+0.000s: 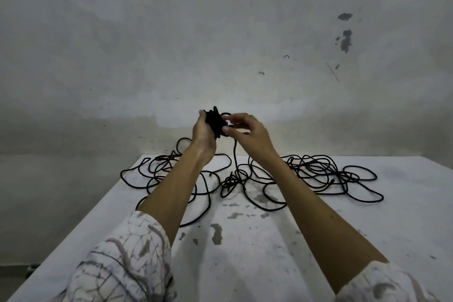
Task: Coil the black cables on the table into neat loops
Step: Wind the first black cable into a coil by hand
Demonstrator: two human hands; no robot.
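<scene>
Raised above the table's far edge, my left hand [204, 133] grips a small tight coil of black cable [214, 122]. My right hand [245, 130] pinches a strand of that cable just right of the coil. From the coil a single strand hangs down to the loose black cables [316, 174] that lie tangled in wide loops across the far half of the white table [245, 252]. More tangled loops [159, 174] lie on the left, some hanging past the table's left edge. My forearms hide part of the tangle.
The tabletop is white with grey chipped spots [217, 233] near the middle. A stained white wall [220, 44] stands right behind the table. The grey floor [49, 203] shows past the table's left edge.
</scene>
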